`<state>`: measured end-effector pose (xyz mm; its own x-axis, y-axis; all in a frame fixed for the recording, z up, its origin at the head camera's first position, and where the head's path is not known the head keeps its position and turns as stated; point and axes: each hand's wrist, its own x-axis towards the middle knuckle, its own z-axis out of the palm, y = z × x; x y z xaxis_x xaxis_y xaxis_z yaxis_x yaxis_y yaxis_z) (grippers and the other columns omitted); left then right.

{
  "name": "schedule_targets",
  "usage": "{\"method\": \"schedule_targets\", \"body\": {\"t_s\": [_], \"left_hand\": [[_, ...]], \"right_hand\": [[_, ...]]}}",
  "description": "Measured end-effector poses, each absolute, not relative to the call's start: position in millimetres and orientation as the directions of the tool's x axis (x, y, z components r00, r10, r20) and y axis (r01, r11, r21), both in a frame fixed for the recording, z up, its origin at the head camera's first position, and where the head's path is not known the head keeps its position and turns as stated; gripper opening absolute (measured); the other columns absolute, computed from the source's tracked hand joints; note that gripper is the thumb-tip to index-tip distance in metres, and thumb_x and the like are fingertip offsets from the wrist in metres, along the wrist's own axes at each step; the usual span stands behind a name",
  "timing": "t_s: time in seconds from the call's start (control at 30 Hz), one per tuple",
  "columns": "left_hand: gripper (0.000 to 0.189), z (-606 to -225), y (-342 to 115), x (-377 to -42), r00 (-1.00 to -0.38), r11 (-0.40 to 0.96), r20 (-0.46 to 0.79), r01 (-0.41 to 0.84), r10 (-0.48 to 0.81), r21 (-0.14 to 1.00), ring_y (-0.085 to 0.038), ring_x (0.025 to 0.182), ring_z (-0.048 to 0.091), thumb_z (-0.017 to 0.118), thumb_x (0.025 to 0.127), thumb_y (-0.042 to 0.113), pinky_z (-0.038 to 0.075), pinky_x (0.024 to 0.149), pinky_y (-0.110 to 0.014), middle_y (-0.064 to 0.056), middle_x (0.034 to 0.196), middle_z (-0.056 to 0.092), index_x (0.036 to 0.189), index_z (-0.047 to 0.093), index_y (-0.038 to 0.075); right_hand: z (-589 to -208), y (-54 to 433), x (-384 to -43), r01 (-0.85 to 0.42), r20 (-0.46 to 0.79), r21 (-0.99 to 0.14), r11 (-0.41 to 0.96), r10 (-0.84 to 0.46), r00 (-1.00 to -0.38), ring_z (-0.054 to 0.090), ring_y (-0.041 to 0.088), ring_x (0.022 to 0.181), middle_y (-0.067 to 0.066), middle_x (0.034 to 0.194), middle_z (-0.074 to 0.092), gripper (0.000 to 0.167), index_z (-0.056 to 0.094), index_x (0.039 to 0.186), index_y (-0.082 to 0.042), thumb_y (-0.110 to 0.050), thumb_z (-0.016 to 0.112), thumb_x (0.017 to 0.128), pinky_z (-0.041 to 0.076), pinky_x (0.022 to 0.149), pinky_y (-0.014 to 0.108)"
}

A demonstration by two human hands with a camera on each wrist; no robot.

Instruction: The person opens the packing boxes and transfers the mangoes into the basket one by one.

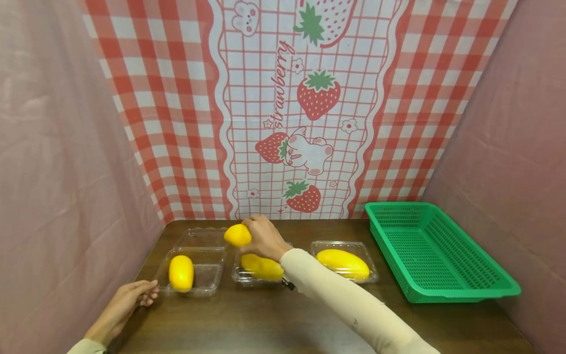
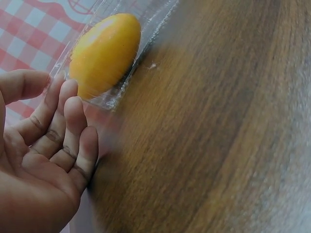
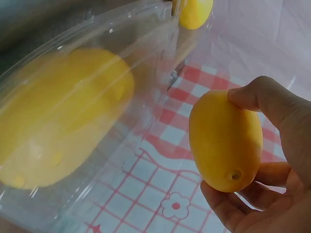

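Note:
My right hand [image 1: 265,238] grips a yellow mango [image 3: 226,141] with thumb on one side and fingers on the other, raised over the table's back part. On the left, an open clear plastic container [image 1: 208,278] has another mango [image 1: 181,273] lying in its left half, lid tilted back behind it. With thumb and forefinger, my left hand [image 1: 130,301] pinches this container's near left edge; the other fingers are loosely bent, as the left wrist view shows. Below my right wrist is a covered middle container [image 1: 245,280] with a mango [image 3: 68,116] inside, partly hidden by the arm.
A third covered container [image 1: 373,275] with a mango [image 1: 342,264] stands right of the middle one. Farther right is a green plastic basket [image 1: 464,296]. Checked cloth [image 1: 177,98] hangs behind the brown table [image 1: 247,324], with pink cloth [image 1: 508,162] at both sides.

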<state>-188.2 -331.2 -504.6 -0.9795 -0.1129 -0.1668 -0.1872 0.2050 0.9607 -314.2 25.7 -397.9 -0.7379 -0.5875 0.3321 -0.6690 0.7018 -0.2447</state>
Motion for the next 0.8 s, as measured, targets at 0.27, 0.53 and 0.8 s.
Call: {"method": "schedule_targets", "body": {"t_s": [0.27, 0.53, 0.8], "left_hand": [[0.035, -506.1, -331.3, -188.8, -0.98, 0.21, -0.164, -0.184, -0.111, 0.96, -0.013, 0.08, 0.062, 0.055, 0.108, 0.022, 0.056, 0.074, -0.027, -0.006, 0.093, 0.069, 0.11, 0.066, -0.012], [0.034, -506.4, -330.9, -188.0, -0.981, 0.209, -0.157, -0.179, -0.117, 0.961, -0.013, 0.078, 0.062, 0.055, 0.108, 0.021, 0.055, 0.072, -0.026, -0.006, 0.092, 0.069, 0.107, 0.067, -0.011], [0.036, -507.8, -333.2, -187.0, -0.982, 0.226, -0.167, -0.184, -0.092, 0.956, -0.014, 0.08, 0.061, 0.055, 0.108, 0.025, 0.055, 0.074, -0.027, -0.006, 0.093, 0.068, 0.106, 0.068, -0.008]], "right_hand": [[-399.5, 42.8, -316.8, -0.641, 0.327, -0.28, 0.714, -0.557, -0.763, 0.059, 0.027, 0.109, 0.011, 0.122, 0.066, 0.064, 0.067, 0.127, -0.002, -0.031, 0.092, 0.075, 0.054, 0.092, 0.037], [-400.3, 55.1, -318.8, -0.636, 0.33, -0.269, 0.723, -0.551, -0.766, 0.059, 0.03, 0.116, 0.014, 0.13, 0.064, 0.068, 0.066, 0.131, -0.002, -0.033, 0.09, 0.076, 0.052, 0.1, 0.04], [-402.1, 64.9, -318.9, -0.616, 0.318, -0.313, 0.723, -0.531, -0.785, 0.056, 0.033, 0.125, 0.016, 0.135, 0.062, 0.07, 0.063, 0.135, -0.001, -0.03, 0.09, 0.077, 0.048, 0.106, 0.043]]}}
